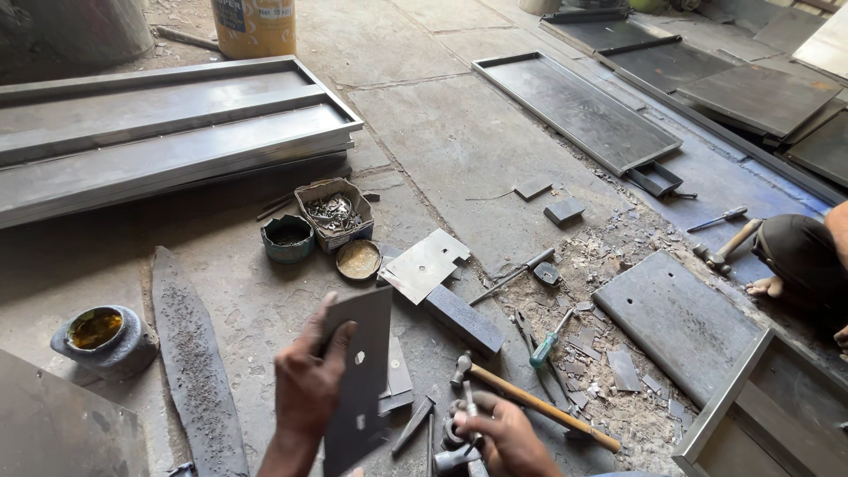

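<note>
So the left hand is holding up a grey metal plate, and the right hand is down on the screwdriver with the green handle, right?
Not quite. In the head view the left hand does hold up the grey metal plate, but the right hand rests on small metal tools beside the hammer. The screwdriver lies untouched.

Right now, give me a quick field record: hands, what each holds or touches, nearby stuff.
left hand: grips a flat grey metal plate with small holes, held upright
right hand: low on the floor, on small metal tools; grip unclear
nearest tool: wooden-handled hammer beside the right hand
floor items: notched metal sheet, screwdriver with green handle, box of metal bits, round tin
other person: a foot at right edge
</note>
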